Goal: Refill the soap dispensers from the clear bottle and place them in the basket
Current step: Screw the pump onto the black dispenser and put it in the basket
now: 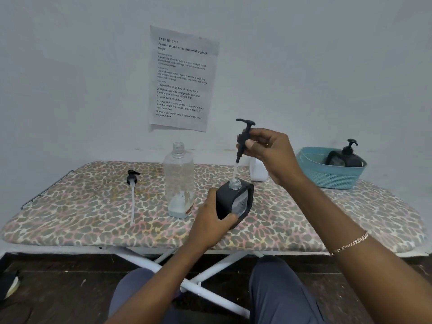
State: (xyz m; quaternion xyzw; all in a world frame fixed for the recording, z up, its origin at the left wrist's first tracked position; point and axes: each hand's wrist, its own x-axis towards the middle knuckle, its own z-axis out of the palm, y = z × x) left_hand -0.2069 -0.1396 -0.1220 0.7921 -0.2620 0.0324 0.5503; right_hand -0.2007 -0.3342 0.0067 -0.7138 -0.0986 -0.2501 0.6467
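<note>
A black square soap dispenser stands on the ironing board, gripped low on its side by my left hand. Above it my right hand holds a black pump head, whose white tube dips into the dispenser's open neck. The clear bottle stands uncapped just left of it, with a little pale liquid at the bottom. A blue basket at the right rear holds another black dispenser with its pump on.
A second pump head with a long tube lies on the leopard-print ironing board at the left. A white object stands behind my right hand. A printed sheet hangs on the wall.
</note>
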